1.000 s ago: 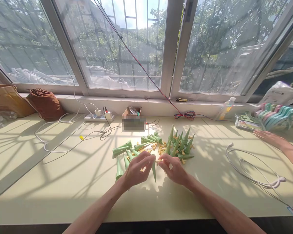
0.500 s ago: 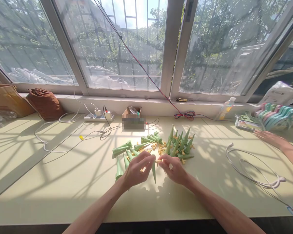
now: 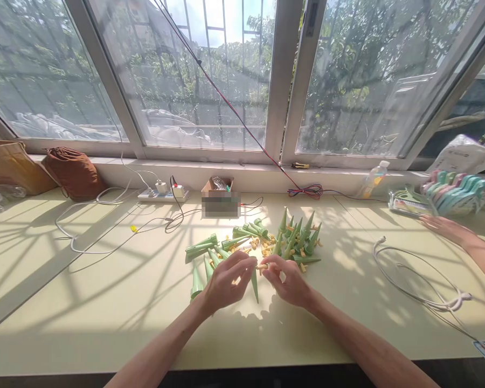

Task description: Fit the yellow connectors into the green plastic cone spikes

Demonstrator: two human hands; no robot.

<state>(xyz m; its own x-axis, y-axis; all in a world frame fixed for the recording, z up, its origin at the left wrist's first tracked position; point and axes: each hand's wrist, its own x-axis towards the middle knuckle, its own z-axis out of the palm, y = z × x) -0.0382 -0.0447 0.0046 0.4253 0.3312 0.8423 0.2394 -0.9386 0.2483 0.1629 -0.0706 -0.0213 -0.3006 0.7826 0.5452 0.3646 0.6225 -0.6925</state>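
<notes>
My left hand [image 3: 226, 281] is closed round the wide end of a green plastic cone [image 3: 254, 284], whose tip points down toward me. My right hand [image 3: 289, 281] pinches a small yellow piece [image 3: 262, 266] right at the cone's top, fingertips of both hands almost touching. Behind them lies a pile of green cones [image 3: 297, 242] mixed with small yellow pieces [image 3: 267, 248]. More cones [image 3: 202, 247] lie flat to the left of the pile.
Another person's hand [image 3: 448, 229] rests flat at the right by pastel hangers [image 3: 456, 191]. White cable [image 3: 412, 285] loops at right. A power strip [image 3: 161, 194] with cords, small cardboard box [image 3: 216, 188], brown bag [image 3: 75, 172] and bottle [image 3: 374, 180] sit by the window.
</notes>
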